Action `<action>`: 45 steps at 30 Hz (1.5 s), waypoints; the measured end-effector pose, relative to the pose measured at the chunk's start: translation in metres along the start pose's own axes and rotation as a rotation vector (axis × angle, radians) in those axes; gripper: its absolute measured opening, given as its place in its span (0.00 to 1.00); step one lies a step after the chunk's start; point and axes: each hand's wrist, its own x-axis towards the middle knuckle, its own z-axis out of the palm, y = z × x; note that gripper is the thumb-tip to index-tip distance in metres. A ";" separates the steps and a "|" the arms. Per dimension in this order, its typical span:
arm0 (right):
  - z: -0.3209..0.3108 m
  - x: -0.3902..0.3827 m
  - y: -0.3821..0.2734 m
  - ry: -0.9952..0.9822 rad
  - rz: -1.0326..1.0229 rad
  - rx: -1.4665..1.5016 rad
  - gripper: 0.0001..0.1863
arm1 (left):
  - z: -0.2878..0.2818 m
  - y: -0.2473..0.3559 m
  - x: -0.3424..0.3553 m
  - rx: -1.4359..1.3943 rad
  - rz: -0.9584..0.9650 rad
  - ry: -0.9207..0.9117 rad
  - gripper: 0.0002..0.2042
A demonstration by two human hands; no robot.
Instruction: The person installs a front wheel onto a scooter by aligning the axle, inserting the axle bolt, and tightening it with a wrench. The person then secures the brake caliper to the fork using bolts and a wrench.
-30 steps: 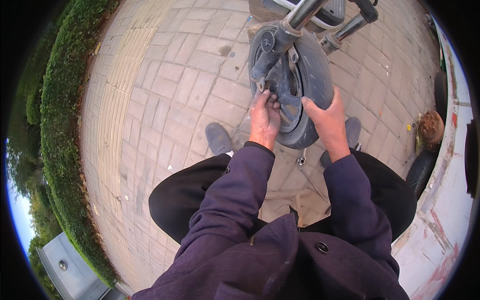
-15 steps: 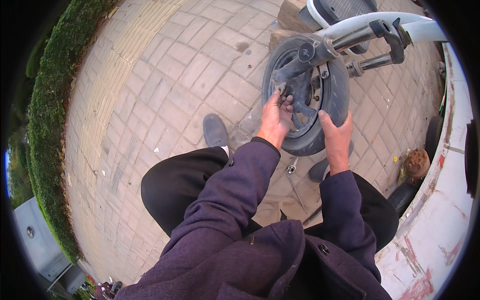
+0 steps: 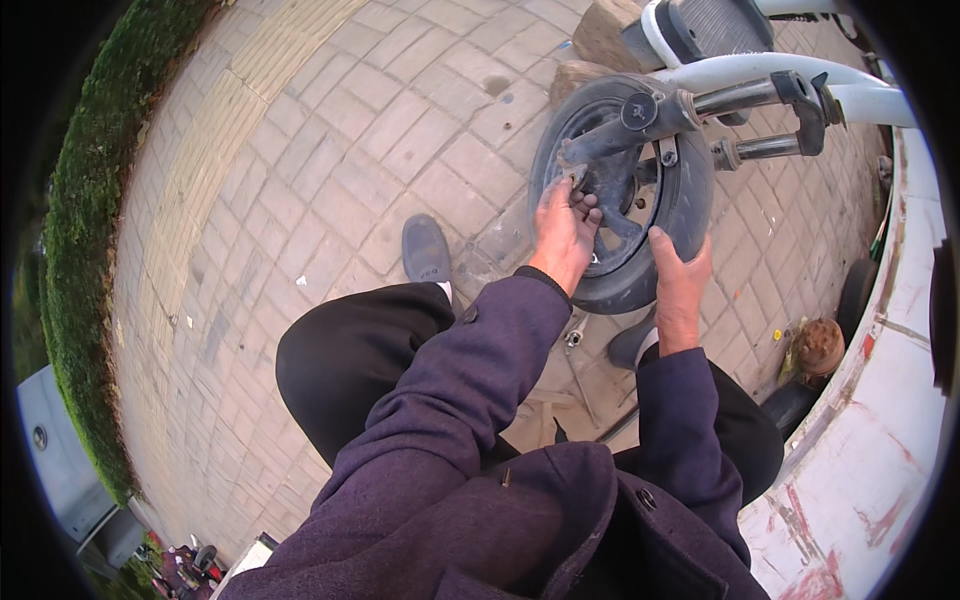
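A small wheel with a black tyre (image 3: 622,290) and a dusty dark hub stands in front of me, mounted in a two-legged front fork (image 3: 735,97). My left hand (image 3: 566,232) is at the lower end of the near fork leg, by the wheel's centre. Its thumb and forefinger pinch a small part at the axle end, mostly hidden by the fingertips; the other fingers curl in front of the rim. My right hand (image 3: 682,285) grips the tyre's right side, thumb on the near sidewall, fingers round the tread.
Wooden blocks (image 3: 606,33) stand beyond the wheel, near a white frame with a dark footboard (image 3: 715,28). A long-handled metal tool (image 3: 575,340) lies between my feet on the paving. A rusty round part (image 3: 818,346) and a scraped white panel (image 3: 850,470) are at right.
The whole view has shifted a little, so the wheel and fork appear slightly lower and further right. Both hands keep the same places on the wheel.
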 end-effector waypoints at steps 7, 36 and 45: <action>-0.011 0.008 0.001 -0.076 0.018 0.011 0.28 | 0.000 -0.005 0.001 0.022 0.028 -0.005 0.10; -0.024 0.034 0.000 -0.158 0.084 0.042 0.29 | -0.006 -0.005 0.004 -0.123 -0.069 -0.021 0.07; -0.030 0.039 0.004 -0.163 0.125 0.043 0.30 | -0.006 -0.009 -0.004 -0.203 -0.058 -0.083 0.09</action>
